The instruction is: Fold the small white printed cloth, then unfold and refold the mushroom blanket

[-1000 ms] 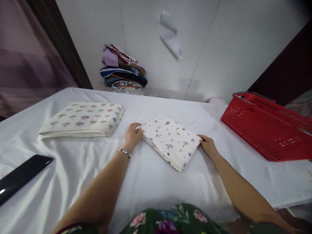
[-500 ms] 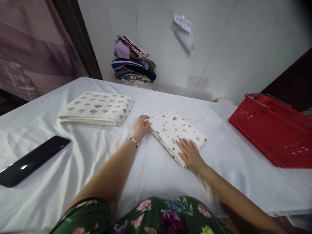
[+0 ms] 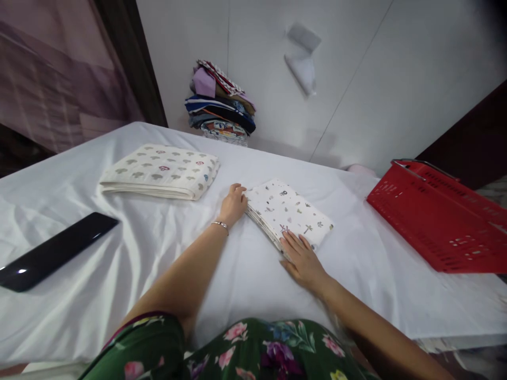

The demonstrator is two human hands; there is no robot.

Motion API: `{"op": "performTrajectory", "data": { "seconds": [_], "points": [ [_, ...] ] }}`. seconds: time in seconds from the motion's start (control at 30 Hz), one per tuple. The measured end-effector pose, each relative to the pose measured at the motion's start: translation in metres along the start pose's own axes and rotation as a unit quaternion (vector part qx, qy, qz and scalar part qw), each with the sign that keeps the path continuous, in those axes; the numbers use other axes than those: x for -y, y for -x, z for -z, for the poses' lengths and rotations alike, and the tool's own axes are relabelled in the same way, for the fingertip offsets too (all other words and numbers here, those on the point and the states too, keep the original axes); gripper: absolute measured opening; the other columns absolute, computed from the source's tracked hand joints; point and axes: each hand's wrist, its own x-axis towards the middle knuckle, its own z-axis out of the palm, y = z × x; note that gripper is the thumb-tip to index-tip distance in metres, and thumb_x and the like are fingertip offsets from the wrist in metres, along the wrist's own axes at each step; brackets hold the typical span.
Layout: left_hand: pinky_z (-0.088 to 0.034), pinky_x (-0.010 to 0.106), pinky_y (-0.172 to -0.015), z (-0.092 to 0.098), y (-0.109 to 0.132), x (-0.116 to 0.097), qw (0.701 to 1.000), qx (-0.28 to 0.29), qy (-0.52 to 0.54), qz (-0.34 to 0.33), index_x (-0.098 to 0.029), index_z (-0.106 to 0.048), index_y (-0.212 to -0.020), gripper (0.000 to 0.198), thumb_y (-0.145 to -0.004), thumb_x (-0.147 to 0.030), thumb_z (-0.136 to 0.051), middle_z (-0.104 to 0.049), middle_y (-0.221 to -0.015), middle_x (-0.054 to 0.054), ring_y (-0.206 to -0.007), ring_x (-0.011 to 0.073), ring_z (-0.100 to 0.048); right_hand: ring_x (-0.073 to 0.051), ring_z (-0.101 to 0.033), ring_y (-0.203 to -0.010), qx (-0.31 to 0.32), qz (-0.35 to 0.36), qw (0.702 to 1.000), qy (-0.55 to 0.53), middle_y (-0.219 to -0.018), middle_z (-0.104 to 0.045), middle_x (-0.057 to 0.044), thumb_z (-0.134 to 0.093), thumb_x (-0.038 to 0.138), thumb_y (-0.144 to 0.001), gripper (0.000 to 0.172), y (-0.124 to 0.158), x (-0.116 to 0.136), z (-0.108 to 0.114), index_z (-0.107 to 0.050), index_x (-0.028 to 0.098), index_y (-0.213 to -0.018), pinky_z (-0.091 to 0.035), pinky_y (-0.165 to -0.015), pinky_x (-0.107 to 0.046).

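From the head view, a printed cloth [image 3: 273, 208], folded into a layered bundle, lay mid-picture on a white sheet [image 3: 245, 301]. The right hand [image 3: 303, 258] rested on its near corner, fingers extended, grasping nothing. The left hand [image 3: 233, 205] curled at the left corner; whether its grip had closed on fabric could not be told. Folding seemed nearly done, with only the near-left layers looking loose. A mushroom-print cloth [image 3: 162, 171], already folded, lay apart to the left.
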Motion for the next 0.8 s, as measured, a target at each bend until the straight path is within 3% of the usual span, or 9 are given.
{"op": "performTrajectory", "data": {
  "seconds": [0.1,0.2,0.3,0.4,0.5,0.6,0.7,0.8],
  "points": [
    [-0.046,0.036,-0.081,0.007,0.002,-0.003,0.997,0.009,-0.073,-0.009,-0.019,-0.060,-0.104,0.031,-0.079,-0.020,-0.042,-0.046,-0.130,0.009,-0.102,0.0251,-0.055,-0.025,-0.018,-0.136,-0.003,0.002,1.000,0.004,-0.146,-0.026,-0.012,-0.040,0.037,-0.090,0.057,0.002,-0.001,-0.003,-0.026,0.017,-0.141,-0.017,-0.109,-0.050],
    [-0.046,0.036,-0.079,0.010,0.000,0.001,0.996,0.054,-0.055,0.038,-0.022,-0.063,-0.100,0.030,-0.079,-0.022,-0.041,-0.062,-0.108,0.007,-0.094,0.0240,-0.058,-0.025,-0.016,-0.136,0.009,-0.001,1.000,-0.015,-0.147,-0.023,-0.012,-0.041,0.040,-0.089,0.060,0.002,-0.001,0.004,-0.024,0.017,-0.142,-0.017,-0.109,-0.049],
    [-0.047,0.036,-0.075,0.010,-0.003,0.003,0.994,0.077,-0.018,0.082,-0.024,-0.064,-0.097,0.029,-0.079,-0.023,-0.042,-0.066,-0.093,0.006,-0.087,0.0237,-0.060,-0.023,-0.019,-0.136,0.041,-0.006,0.997,-0.063,-0.147,-0.023,-0.008,-0.040,0.044,-0.089,0.060,-0.005,-0.006,0.020,-0.022,0.023,-0.143,-0.018,-0.109,-0.049],
    [-0.045,0.038,-0.084,0.009,-0.004,-0.004,0.999,0.012,-0.033,0.033,-0.020,-0.064,-0.100,0.031,-0.077,-0.018,-0.044,-0.062,-0.109,0.008,-0.100,0.0252,-0.056,-0.023,-0.018,-0.136,0.024,-0.047,0.995,-0.081,-0.147,-0.025,-0.006,-0.036,0.044,-0.091,0.056,-0.029,-0.019,0.035,-0.025,0.025,-0.142,-0.016,-0.109,-0.049],
    [-0.034,0.042,-0.099,0.007,0.000,-0.017,0.993,-0.040,-0.069,-0.088,-0.019,-0.060,-0.109,0.036,-0.078,-0.013,-0.041,-0.054,-0.125,0.008,-0.119,0.0241,-0.044,-0.024,-0.012,-0.137,-0.008,-0.091,0.994,-0.055,-0.148,-0.021,-0.007,-0.036,0.045,-0.091,0.057,-0.059,-0.030,0.034,-0.027,0.021,-0.141,-0.013,-0.109,-0.050],
    [-0.022,0.046,-0.107,0.003,0.006,-0.024,0.982,0.016,-0.096,-0.161,-0.022,-0.055,-0.117,0.037,-0.084,-0.020,-0.039,-0.047,-0.134,0.005,-0.128,0.0221,-0.034,-0.023,-0.011,-0.137,0.030,-0.082,0.995,-0.046,-0.149,-0.019,-0.008,-0.031,0.049,-0.091,0.058,-0.077,-0.032,0.019,-0.026,0.021,-0.142,-0.012,-0.109,-0.049],
    [-0.023,0.050,-0.106,-0.004,0.011,-0.018,0.983,0.087,-0.116,-0.117,-0.024,-0.052,-0.120,0.037,-0.086,-0.027,-0.037,-0.044,-0.137,0.004,-0.129,0.0233,-0.033,-0.022,-0.011,-0.137,0.069,-0.061,0.994,-0.059,-0.149,-0.018,-0.008,-0.025,0.051,-0.092,0.058,-0.081,-0.030,0.008,-0.027,0.021,-0.141,-0.011,-0.110,-0.046],
    [-0.026,0.049,-0.104,-0.010,0.011,-0.012,0.984,0.099,-0.116,-0.089,-0.025,-0.050,-0.123,0.040,-0.086,-0.025,-0.034,-0.042,-0.139,0.004,-0.131,0.0226,-0.031,-0.022,-0.012,-0.137,0.076,-0.055,0.992,-0.081,-0.149,-0.019,-0.007,-0.025,0.052,-0.091,0.058,-0.085,-0.034,0.012,-0.028,0.022,-0.141,-0.012,-0.109,-0.047]
  ]
}}
